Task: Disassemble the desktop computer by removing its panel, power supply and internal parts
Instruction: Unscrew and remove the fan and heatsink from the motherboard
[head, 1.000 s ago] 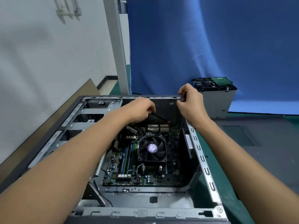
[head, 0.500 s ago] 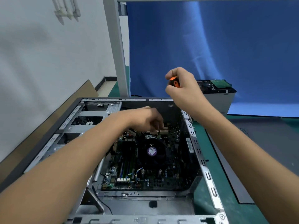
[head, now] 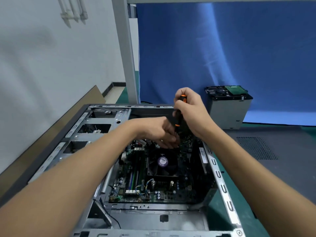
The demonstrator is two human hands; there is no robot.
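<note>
Looked down into a desktop computer case [head: 220,182] lying on its side on the green tabletop [head: 232,187], open side up. Gripped a screwdriver [head: 178,117] in the right hand [head: 191,113], fingers wrapped round the black-and-orange handle, thin shaft pointing down into the far end of the case. Held the left hand [head: 159,132] just beside it, inside the case, fingers bent down around the shaft near its tip, just above the far edge of the CPU cooler fan [head: 162,162]. Could not tell whether those fingers pinched the shaft, a screw or nothing, with the tip hidden behind them.

Saw the motherboard [head: 136,190] flat on the case floor, with the fan near its middle, memory sticks [head: 135,177] just left of the fan and coloured wires [head: 143,185] toward the near edge. Saw metal drive bays [head: 102,135] along the left side.

Found a dark grey side panel [head: 290,151] with a perforated vent lying flat on the tabletop, right of the case. Found a grey metal box [head: 227,113] standing at the far right, well apart from the case, with a hard drive [head: 227,91] resting on top, green circuit board showing. Faced a blue backdrop [head: 222,57] beyond it, with a sheet of cardboard [head: 95,94] leaning at the left.
</note>
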